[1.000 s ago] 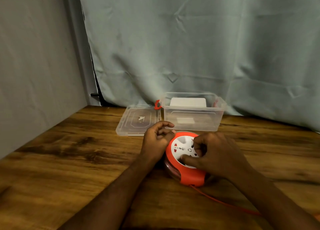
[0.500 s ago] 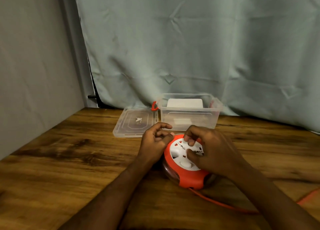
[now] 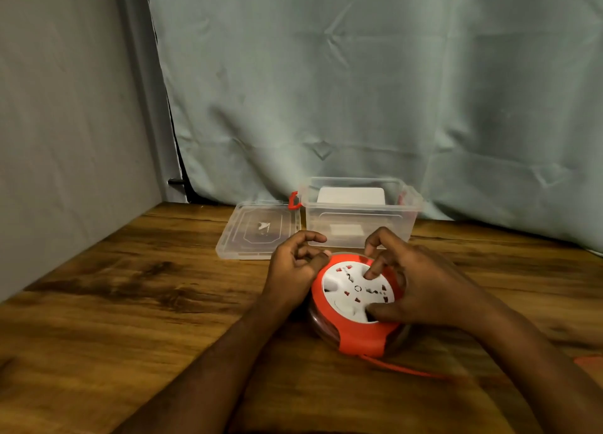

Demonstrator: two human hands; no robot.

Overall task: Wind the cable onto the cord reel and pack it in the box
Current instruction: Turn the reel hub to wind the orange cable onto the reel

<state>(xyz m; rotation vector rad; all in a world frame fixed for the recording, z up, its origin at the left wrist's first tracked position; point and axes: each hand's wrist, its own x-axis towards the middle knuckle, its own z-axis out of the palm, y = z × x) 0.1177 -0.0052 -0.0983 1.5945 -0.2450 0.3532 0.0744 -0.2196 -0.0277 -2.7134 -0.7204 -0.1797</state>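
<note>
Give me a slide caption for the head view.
Two hands wind orange cable onto the cord reel before an open box.

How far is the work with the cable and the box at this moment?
Done: the box stands open, its lid flat beside it. In hand: the left hand steadies the cord reel at its rim while the right hand has fingers in the white face, apparently turning it. Left: orange cable lies loose on the table; the reel is not yet packed.
</note>
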